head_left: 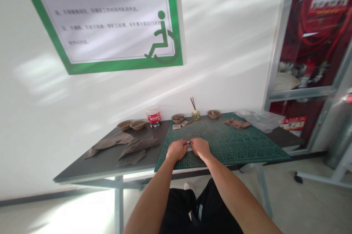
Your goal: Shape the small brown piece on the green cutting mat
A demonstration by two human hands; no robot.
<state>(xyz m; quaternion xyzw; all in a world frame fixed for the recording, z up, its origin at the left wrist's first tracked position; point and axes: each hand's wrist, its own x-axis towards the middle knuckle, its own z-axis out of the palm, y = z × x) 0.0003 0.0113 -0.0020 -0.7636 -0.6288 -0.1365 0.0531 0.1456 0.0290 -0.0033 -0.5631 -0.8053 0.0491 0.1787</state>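
In the head view, the person's left hand and right hand meet on the near part of the green mat, fingers drawn in narrow, pinching the pale piece between them from either side. The piece should be light and probably soft, easily creased, so a gentle hold at its two side edges suits it best. It looks small, flat and whitish, with a darker bit at its far end; the fingers cover too much to tell what that is. Paler slips lie beyond, near a bowl.
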